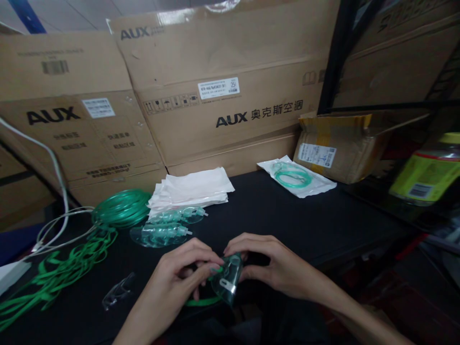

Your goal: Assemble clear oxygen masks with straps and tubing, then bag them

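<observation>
My left hand (176, 282) and my right hand (269, 268) both grip a clear green-tinted oxygen mask (228, 280) just above the black table (305, 225). A thin green strap (201, 302) runs from the mask, and my left fingertips pinch near where it joins. Behind my left hand lie two more clear masks (160, 235) (178, 216), apart from my hands. A small clear plastic piece (118, 291) lies left of my left hand. A tangle of green straps (61, 268) and a coil of green tubing (122, 208) lie further left.
A stack of white bags (190, 188) and a sealed pack of green tubing (293, 177) lie on the table's far side. Flattened AUX cardboard boxes (223, 91) stand behind it. A cardboard parcel (341, 148) sits at the back right, a labelled bottle (427, 167) beyond it, and a white cable (53, 167) hangs left.
</observation>
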Action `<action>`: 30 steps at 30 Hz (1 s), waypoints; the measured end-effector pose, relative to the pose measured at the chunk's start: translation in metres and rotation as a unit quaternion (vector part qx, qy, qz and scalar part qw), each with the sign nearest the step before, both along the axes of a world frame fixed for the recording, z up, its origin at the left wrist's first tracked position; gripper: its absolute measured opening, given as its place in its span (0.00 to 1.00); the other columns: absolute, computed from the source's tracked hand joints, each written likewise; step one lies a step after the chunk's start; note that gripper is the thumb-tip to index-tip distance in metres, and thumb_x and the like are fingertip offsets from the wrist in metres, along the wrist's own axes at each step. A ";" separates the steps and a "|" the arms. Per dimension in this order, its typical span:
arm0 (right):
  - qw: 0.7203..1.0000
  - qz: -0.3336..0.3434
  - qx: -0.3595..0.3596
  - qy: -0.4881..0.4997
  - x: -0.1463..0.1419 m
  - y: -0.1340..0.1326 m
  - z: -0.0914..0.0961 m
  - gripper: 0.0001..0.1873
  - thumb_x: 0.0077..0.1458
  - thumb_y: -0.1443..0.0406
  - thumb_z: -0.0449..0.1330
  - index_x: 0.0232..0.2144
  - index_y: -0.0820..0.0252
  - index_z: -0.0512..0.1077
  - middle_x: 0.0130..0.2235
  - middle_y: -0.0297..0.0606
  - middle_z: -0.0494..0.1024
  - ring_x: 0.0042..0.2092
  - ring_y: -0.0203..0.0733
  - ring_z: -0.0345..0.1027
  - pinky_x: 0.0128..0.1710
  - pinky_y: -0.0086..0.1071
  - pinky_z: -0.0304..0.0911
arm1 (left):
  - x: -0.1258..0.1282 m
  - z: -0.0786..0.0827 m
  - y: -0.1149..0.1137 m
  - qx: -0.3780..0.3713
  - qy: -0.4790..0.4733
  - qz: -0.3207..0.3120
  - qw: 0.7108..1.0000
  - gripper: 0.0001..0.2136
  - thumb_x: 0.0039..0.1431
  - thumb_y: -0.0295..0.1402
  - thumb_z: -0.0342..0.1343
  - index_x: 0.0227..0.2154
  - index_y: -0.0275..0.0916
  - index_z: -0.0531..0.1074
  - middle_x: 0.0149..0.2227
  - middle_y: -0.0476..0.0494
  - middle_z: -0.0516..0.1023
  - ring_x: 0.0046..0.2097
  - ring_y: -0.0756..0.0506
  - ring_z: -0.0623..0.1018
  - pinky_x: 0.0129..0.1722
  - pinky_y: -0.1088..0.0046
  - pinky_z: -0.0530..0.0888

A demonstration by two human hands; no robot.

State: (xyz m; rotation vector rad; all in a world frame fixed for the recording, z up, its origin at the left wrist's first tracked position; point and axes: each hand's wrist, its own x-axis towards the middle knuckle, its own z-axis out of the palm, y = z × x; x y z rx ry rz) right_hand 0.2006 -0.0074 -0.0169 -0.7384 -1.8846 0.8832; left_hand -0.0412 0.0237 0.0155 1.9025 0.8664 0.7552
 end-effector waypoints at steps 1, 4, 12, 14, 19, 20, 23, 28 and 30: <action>1.000 0.001 -0.003 0.000 0.000 0.000 0.000 0.15 0.60 0.64 0.70 0.49 0.57 0.80 0.48 0.40 0.82 0.44 0.40 0.75 0.47 0.31 0.70 | 0.000 -0.002 0.001 0.003 -0.001 0.002 1.000 0.11 0.65 0.43 0.61 0.36 0.44 0.84 0.37 0.44 0.76 0.24 0.53 0.73 0.21 0.80 0.72; 1.000 -0.002 -0.018 0.006 -0.001 0.000 0.002 0.15 0.59 0.65 0.70 0.49 0.58 0.80 0.47 0.39 0.81 0.44 0.39 0.74 0.47 0.30 0.69 | 0.000 -0.005 0.001 0.009 -0.001 0.008 1.000 0.13 0.67 0.45 0.59 0.35 0.42 0.82 0.38 0.45 0.75 0.24 0.53 0.72 0.21 0.81 0.72; 0.994 -0.016 -0.097 0.051 0.000 0.000 0.003 0.16 0.58 0.66 0.71 0.49 0.58 0.78 0.46 0.36 0.81 0.45 0.40 0.75 0.47 0.31 0.69 | 0.006 -0.007 -0.005 -0.080 -0.109 0.031 0.990 0.16 0.70 0.49 0.55 0.38 0.41 0.72 0.27 0.52 0.71 0.22 0.54 0.65 0.20 0.82 0.66; 0.993 -0.019 -0.105 0.055 0.000 0.000 0.002 0.16 0.57 0.66 0.71 0.48 0.57 0.79 0.45 0.36 0.81 0.44 0.40 0.75 0.47 0.31 0.69 | 0.006 -0.005 -0.004 -0.073 -0.104 0.035 0.991 0.17 0.68 0.50 0.56 0.36 0.40 0.73 0.30 0.50 0.72 0.23 0.54 0.66 0.20 0.81 0.66; 0.983 -0.013 -0.152 0.099 -0.001 0.001 0.002 0.14 0.58 0.65 0.70 0.47 0.58 0.78 0.42 0.35 0.81 0.42 0.39 0.75 0.46 0.32 0.69 | 0.001 -0.002 -0.001 -0.010 -0.050 0.058 0.997 0.20 0.65 0.52 0.58 0.35 0.39 0.79 0.25 0.51 0.67 0.25 0.52 0.65 0.22 0.80 0.63; 0.981 -0.012 -0.161 0.104 -0.001 0.001 0.002 0.14 0.58 0.64 0.70 0.47 0.58 0.78 0.42 0.35 0.81 0.42 0.39 0.75 0.46 0.32 0.69 | 0.001 -0.001 -0.001 0.001 -0.041 0.068 0.997 0.19 0.64 0.52 0.60 0.36 0.39 0.79 0.25 0.52 0.67 0.24 0.52 0.65 0.22 0.79 0.63; 0.978 -0.015 -0.179 0.105 0.000 0.000 0.004 0.15 0.58 0.63 0.70 0.48 0.57 0.77 0.40 0.34 0.81 0.42 0.39 0.75 0.46 0.32 0.68 | 0.004 0.000 -0.001 0.033 -0.028 0.090 0.995 0.15 0.61 0.48 0.63 0.38 0.40 0.81 0.25 0.51 0.71 0.25 0.51 0.67 0.21 0.79 0.63; 0.982 -0.014 -0.140 0.125 0.001 0.000 0.007 0.15 0.60 0.64 0.69 0.49 0.54 0.78 0.48 0.36 0.78 0.45 0.38 0.74 0.47 0.30 0.69 | 0.008 0.002 0.001 0.118 0.008 0.090 0.989 0.11 0.62 0.40 0.61 0.43 0.45 0.84 0.32 0.46 0.79 0.32 0.47 0.76 0.27 0.77 0.70; 0.984 -0.023 -0.110 0.135 0.001 0.002 0.005 0.14 0.59 0.64 0.69 0.49 0.53 0.80 0.53 0.38 0.75 0.47 0.38 0.73 0.47 0.28 0.70 | 0.008 0.000 0.002 0.152 0.009 0.076 0.985 0.09 0.63 0.37 0.60 0.41 0.47 0.85 0.35 0.45 0.81 0.36 0.46 0.78 0.30 0.76 0.72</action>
